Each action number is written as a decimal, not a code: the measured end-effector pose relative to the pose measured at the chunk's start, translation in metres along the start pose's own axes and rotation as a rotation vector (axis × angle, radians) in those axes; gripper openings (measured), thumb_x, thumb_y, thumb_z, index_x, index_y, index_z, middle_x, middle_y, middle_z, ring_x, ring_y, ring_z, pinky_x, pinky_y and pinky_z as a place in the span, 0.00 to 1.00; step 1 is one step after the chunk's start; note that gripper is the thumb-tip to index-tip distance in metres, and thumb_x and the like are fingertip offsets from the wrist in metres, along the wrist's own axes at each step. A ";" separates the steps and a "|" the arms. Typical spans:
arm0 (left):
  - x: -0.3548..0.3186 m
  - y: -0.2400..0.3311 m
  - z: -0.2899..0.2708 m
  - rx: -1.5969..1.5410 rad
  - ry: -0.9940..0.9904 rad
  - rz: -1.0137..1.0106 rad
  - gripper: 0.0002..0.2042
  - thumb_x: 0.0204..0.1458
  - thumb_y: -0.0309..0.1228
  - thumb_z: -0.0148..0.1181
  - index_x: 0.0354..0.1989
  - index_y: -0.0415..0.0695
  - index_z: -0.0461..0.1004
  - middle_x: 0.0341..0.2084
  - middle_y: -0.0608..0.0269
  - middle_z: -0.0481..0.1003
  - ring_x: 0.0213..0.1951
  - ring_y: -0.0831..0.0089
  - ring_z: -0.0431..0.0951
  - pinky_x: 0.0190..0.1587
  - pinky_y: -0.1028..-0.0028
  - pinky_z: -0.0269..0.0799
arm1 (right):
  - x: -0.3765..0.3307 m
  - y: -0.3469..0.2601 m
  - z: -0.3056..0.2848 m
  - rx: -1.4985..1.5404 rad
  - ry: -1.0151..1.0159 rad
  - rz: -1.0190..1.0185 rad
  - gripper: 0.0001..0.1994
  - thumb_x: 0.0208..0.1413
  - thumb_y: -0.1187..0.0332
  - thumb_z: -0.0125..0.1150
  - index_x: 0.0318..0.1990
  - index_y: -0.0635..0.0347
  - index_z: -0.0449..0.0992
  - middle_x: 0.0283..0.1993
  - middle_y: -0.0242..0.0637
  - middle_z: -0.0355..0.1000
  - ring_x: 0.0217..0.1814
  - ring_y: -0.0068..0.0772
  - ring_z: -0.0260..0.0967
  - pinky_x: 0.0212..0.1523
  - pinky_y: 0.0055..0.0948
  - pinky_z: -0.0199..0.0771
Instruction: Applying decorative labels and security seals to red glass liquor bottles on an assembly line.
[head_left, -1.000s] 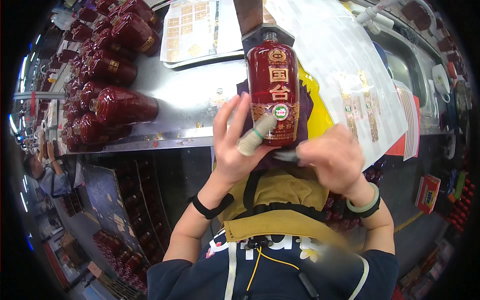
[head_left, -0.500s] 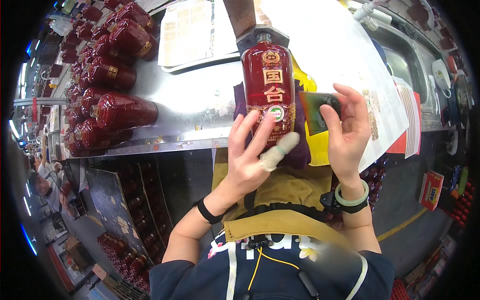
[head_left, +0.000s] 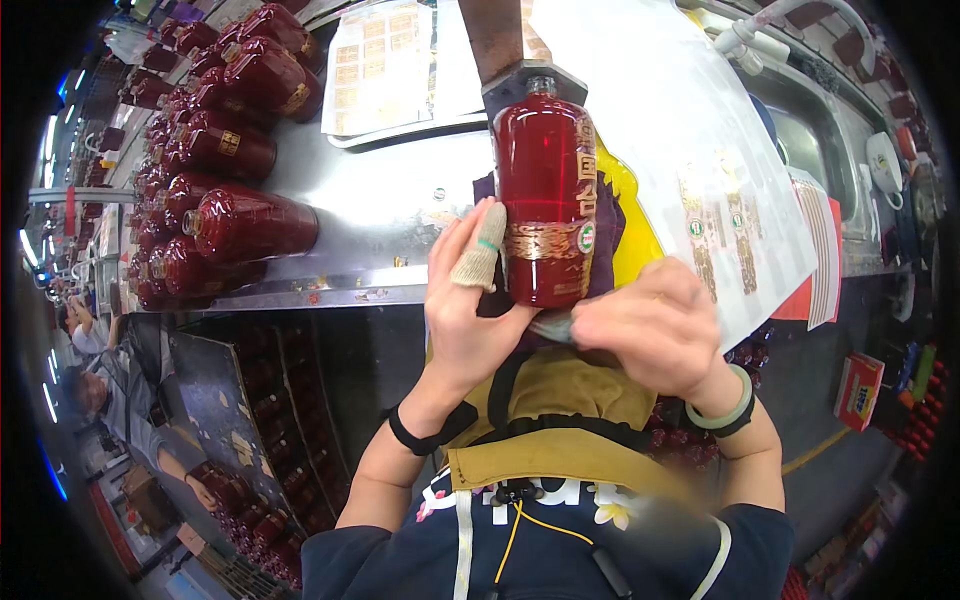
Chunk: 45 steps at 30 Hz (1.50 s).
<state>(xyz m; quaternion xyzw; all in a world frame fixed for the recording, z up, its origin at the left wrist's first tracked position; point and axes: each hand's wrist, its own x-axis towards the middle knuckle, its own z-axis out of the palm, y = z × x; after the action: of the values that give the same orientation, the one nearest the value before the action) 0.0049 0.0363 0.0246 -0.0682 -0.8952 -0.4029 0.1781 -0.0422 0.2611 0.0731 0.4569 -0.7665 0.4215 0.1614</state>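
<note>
In the head view, the bottle (head_left: 545,195) lay on its side on a purple pad (head_left: 600,235) at the front edge of the steel bench (head_left: 380,200), neck pressed against a metal stop (head_left: 520,75). The left hand (head_left: 470,300) curled round the bottle's base, its index finger in a knit cot (head_left: 482,245) resting on the glass beside the gold band. The right hand (head_left: 655,330) was closed just below the base, pinching something thin (too hidden to name). To the left lay a row of like bottles (head_left: 215,150); label sheets (head_left: 385,60) lay beyond. Judged from this, the work would go best with the neck kept hard against the stop and the bottle turned slowly, square to the band.
</note>
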 end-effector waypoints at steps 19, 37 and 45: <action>0.020 0.038 0.005 0.255 -0.153 0.081 0.44 0.31 0.37 0.85 0.66 0.57 0.76 0.75 0.32 0.48 0.65 0.33 0.65 0.64 0.49 0.67 | -0.002 0.025 0.014 0.034 0.505 0.361 0.11 0.55 0.84 0.70 0.44 0.64 0.79 0.41 0.39 0.82 0.42 0.33 0.76 0.45 0.27 0.75; -0.012 0.010 0.020 -0.054 0.108 -0.129 0.40 0.39 0.15 0.76 0.68 0.35 0.71 0.65 0.38 0.72 0.58 0.49 0.81 0.55 0.64 0.80 | -0.021 0.012 0.028 -0.079 0.188 0.118 0.11 0.45 0.79 0.71 0.37 0.53 0.87 0.43 0.27 0.85 0.43 0.32 0.74 0.43 0.32 0.75; -0.012 0.001 0.015 -0.112 0.076 -0.140 0.38 0.41 0.16 0.76 0.67 0.35 0.71 0.63 0.43 0.75 0.58 0.53 0.81 0.56 0.64 0.79 | -0.001 0.019 0.019 -0.194 0.204 0.080 0.11 0.45 0.76 0.69 0.37 0.53 0.87 0.42 0.30 0.84 0.39 0.30 0.74 0.42 0.31 0.69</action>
<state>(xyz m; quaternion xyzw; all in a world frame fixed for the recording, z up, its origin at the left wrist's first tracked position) 0.0125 0.0490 0.0115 -0.0001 -0.8663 -0.4663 0.1790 -0.0546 0.2511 0.0516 0.3632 -0.8008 0.3958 0.2647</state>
